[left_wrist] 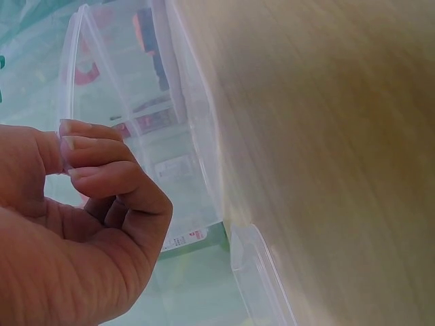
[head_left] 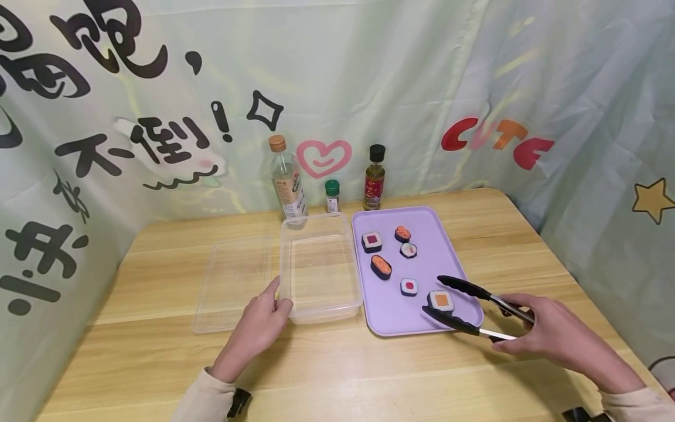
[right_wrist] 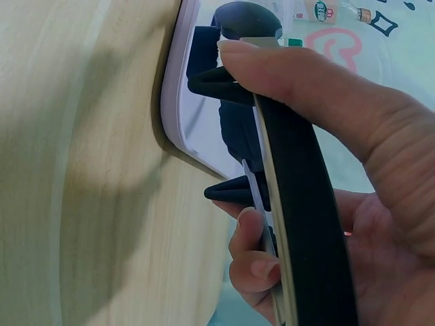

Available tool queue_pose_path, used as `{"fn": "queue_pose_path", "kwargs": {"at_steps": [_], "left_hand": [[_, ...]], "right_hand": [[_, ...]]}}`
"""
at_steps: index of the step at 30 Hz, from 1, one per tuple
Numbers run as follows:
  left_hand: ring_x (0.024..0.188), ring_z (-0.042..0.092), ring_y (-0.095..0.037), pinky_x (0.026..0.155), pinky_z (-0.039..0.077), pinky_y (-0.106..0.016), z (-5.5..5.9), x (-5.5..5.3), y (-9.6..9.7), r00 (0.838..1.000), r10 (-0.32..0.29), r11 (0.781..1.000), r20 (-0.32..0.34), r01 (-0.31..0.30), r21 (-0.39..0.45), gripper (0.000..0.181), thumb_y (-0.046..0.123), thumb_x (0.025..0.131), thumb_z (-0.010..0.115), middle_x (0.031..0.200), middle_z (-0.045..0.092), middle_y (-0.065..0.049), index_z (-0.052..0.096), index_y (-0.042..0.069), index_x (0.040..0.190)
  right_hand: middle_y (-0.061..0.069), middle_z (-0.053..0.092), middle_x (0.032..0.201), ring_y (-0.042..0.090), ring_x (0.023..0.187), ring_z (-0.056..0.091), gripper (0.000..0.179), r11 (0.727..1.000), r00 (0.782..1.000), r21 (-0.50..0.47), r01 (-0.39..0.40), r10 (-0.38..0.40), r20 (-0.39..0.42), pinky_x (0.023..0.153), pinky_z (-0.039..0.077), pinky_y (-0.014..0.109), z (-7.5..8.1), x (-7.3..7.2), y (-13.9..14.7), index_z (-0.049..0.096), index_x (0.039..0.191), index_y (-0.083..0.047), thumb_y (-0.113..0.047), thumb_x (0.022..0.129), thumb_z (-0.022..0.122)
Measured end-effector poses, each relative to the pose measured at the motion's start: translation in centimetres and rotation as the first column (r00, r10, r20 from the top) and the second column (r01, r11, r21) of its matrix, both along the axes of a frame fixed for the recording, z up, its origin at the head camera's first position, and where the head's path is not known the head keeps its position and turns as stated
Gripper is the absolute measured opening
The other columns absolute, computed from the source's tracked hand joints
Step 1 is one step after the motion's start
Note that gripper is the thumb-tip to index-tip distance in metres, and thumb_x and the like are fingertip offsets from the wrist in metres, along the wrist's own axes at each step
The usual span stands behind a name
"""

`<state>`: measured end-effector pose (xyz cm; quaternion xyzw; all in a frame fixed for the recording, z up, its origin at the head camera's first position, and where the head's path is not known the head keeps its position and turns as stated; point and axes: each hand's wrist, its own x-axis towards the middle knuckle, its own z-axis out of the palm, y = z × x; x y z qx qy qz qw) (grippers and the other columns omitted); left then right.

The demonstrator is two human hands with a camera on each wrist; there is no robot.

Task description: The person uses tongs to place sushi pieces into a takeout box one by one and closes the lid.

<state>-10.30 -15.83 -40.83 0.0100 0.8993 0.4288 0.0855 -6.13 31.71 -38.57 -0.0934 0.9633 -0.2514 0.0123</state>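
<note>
Tongs (head_left: 459,322), finger-gripped in our right hand (head_left: 551,334), partly hide one sushi roll (head_left: 442,298); our left hand (head_left: 263,319) pinches the clear container (head_left: 327,312).

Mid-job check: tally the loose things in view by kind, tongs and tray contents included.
Sushi pieces: 6
Bottles: 3
Purple tray: 1
Clear container: 1
Clear lid: 1
Tongs: 1
Total: 13
</note>
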Motion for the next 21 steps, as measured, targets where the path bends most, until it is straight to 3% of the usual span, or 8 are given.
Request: {"fn": "queue_pose_path", "kwargs": {"at_steps": [9, 21], "left_hand": [[0.044, 0.025, -0.010, 0.042, 0.021, -0.022, 0.13, -0.02, 0.00, 1.000, 0.005, 1.000, 0.008, -0.004, -0.013, 0.064, 0.016, 0.099, 0.045, 0.050, 0.035, 0.006, 0.026, -0.003, 0.158], [0.044, 0.026, -0.010, 0.042, 0.021, -0.022, 0.17, 0.03, 0.05, 1.000, 0.003, 1.000, 0.006, -0.003, -0.012, 0.064, 0.015, 0.099, 0.044, 0.049, 0.037, 0.005, 0.027, -0.003, 0.158]], "right_hand": [[-0.003, 0.045, 0.067, 0.005, 0.058, 0.038, 0.077, 1.000, 0.998, 0.020, 0.009, -0.010, 0.057, 0.051, 0.033, 0.025, 0.24, 0.00, 0.06, 0.070, 0.122, -0.001, -0.036, 0.059, 0.097], [-0.004, 0.046, 0.067, 0.005, 0.056, 0.038, 0.071, 0.998, 0.996, 0.057, 0.012, -0.017, 0.089, 0.051, 0.033, 0.026, 0.31, 0.11, 0.17, 0.071, 0.122, -0.001, -0.032, 0.063, 0.095]]}}
